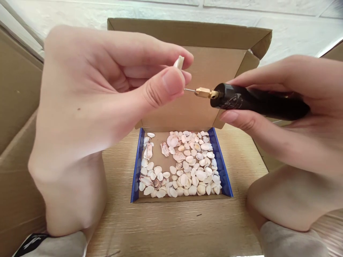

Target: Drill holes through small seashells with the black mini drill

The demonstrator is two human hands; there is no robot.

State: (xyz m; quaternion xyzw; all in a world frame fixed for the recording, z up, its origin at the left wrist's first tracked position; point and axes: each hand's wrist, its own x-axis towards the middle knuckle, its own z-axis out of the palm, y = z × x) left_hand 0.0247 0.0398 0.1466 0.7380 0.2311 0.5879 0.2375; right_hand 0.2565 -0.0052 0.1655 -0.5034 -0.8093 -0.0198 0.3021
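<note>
Between thumb and fingers, my left hand (107, 82) pinches a small whitish shell (179, 62); only its upper edge shows, the rest is behind the thumb. My right hand (289, 110) is wrapped round a black mini hand drill (241, 97) with a brass chuck. The thin drill bit (189, 90) points left, its tip right by my left thumb. Whether the bit touches the shell cannot be made out. Below both hands, many small pale seashells (193, 175) lie in an opened cardboard box (227, 175) with blue side walls.
The box's raised lid (198, 107) stands behind the hands. Under the box is a wooden table (171, 232) with a small dark sliver on it. A white brick-patterned wall (289, 21) rises at the back, and cardboard (18, 89) stands on the left.
</note>
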